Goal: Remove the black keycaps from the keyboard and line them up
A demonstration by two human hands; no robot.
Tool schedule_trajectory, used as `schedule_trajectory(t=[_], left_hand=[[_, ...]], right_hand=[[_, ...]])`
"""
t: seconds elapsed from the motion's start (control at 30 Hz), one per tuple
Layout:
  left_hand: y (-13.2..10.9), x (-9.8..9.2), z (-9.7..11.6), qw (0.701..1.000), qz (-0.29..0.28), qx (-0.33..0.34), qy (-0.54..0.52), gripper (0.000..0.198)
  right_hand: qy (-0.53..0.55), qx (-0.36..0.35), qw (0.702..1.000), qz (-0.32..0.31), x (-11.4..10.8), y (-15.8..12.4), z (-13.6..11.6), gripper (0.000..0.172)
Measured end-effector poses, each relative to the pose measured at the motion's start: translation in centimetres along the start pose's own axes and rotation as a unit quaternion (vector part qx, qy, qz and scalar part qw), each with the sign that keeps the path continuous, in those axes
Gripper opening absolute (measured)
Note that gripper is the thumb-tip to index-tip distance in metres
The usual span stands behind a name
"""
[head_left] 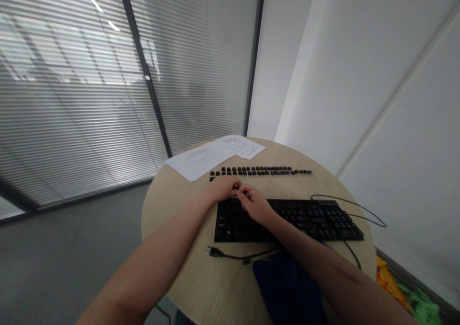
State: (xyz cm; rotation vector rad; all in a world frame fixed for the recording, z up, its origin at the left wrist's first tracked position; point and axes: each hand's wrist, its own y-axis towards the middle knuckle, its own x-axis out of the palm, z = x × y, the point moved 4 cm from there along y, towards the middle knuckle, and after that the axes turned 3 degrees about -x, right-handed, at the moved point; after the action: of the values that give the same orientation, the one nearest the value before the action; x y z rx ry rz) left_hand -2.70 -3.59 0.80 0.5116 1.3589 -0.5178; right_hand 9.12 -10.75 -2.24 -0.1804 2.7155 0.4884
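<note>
A black keyboard (305,217) lies across the round table, its upper left part covered by my hands. My left hand (225,187) is above its top left corner, fingers bent and closed in a pinch. My right hand (254,205) meets it there, thumb and fingers pinched together over the keys. Between the fingertips of both hands is a small black keycap (236,188), mostly hidden. Beyond the hands, several loose black keycaps (254,170) lie in two long rows, with more at the left end partly behind my left hand.
Printed paper sheets (204,159) overlap at the table's far left edge. A USB plug (214,251) and its cable lie before the keyboard, near a dark blue cloth (287,286). Cable (366,210) loops past the right edge of the table (190,286). Walls and blinds stand behind.
</note>
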Motion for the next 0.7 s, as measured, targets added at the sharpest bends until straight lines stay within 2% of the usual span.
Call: schedule_trajectory(t=[0.43,0.7], left_hand=[[0.16,0.22,-0.20,1.000,-0.002,-0.001,0.000,0.020],[0.08,0.02,0.01,1.000,-0.005,0.004,-0.001,0.021]], right_hand=[[-0.009,-0.018,1.000,-0.005,0.02,-0.01,0.16,0.022],[-0.015,-0.005,1.000,-0.005,-0.06,-0.08,-0.09,0.023]])
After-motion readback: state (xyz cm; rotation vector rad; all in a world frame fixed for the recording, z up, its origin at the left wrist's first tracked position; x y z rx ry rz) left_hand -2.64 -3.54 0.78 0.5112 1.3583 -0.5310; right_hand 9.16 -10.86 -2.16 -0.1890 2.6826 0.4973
